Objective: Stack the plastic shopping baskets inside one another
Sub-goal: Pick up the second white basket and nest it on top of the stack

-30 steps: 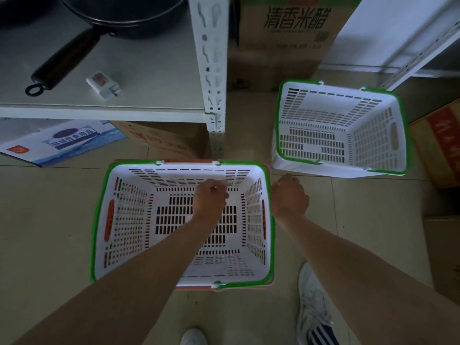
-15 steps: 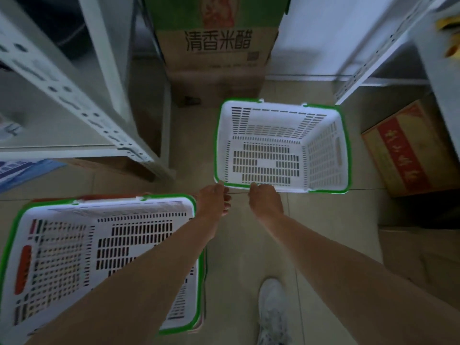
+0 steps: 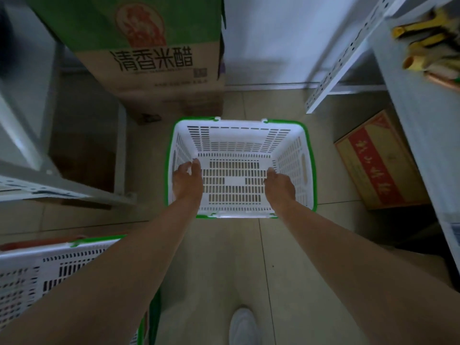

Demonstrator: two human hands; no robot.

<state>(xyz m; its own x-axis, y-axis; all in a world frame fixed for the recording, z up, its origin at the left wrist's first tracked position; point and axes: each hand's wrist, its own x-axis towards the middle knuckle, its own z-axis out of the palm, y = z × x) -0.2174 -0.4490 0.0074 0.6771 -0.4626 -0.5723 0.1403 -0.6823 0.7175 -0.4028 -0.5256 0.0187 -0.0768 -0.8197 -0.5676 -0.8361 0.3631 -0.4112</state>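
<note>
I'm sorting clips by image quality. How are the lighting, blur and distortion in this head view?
Head view: dim, with a bluish cast. The white basket and both hands (left hand, right hand) read fairly sharp, while the shelf at left and the yellow items at upper right are smeared. Wide-angle bending slants the shelf posts. No glare shows.

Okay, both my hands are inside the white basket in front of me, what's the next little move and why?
Probably close both hands on the side walls and lift. The left hand and right hand sit open inside the white basket with the green rim, which appears empty and rests on the floor, and the basket stack it likely belongs in waits at lower left.
</note>
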